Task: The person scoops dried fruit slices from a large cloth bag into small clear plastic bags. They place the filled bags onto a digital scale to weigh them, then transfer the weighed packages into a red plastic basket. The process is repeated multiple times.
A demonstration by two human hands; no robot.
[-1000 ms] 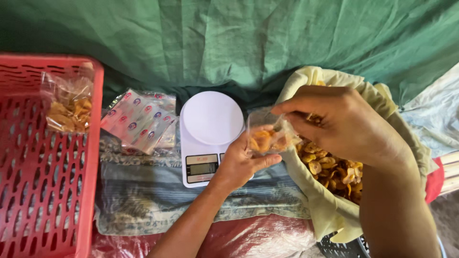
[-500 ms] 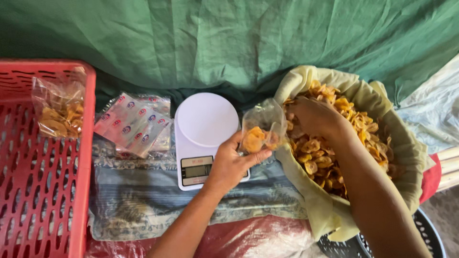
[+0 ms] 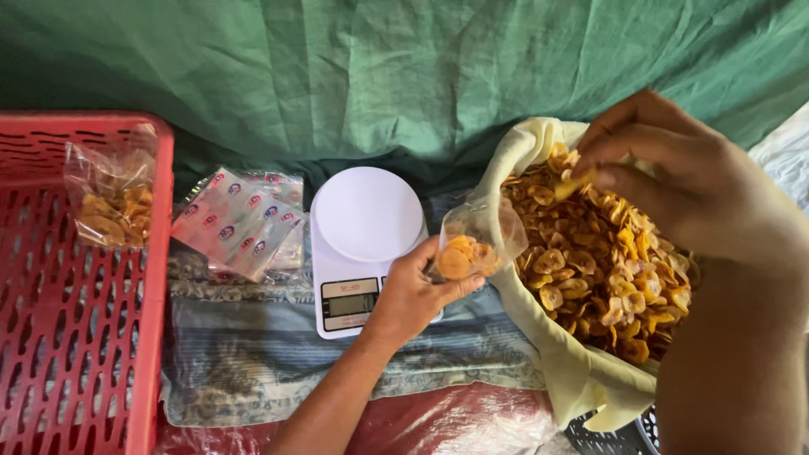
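The left hand point(image 3: 413, 295) grips a small clear bag point(image 3: 476, 244) by its lower part, fingers and thumb pinched around the plastic; the bag stands open-mouthed and holds a few yellow chips at its bottom. This small bag sits just at the right edge of the white kitchen scale point(image 3: 364, 244), overlapping the scale's right side, and touches the pale yellow cloth liner point(image 3: 552, 371) of the big sack of chips point(image 3: 602, 270) beside it.

The right hand point(image 3: 674, 181) hovers over the far side of that sack, well to the right of the scale, its fingers curled together and pinching a few chips at their tips. It is above and to the right of the small bag, near it but not touching.

The scale has a round white platform with nothing on it and a small display at its near end; the left wrist crosses just right of that display. Left of the scale lies a stack of flat printed packets point(image 3: 240, 221) in pink, white and blue. Farther left again stands a red plastic crate point(image 3: 126, 337), with one filled clear bag of chips point(image 3: 109, 206) lying inside. Under the scale is a faded patterned cloth point(image 3: 253, 337), and behind everything hangs a green tarp point(image 3: 379, 76).
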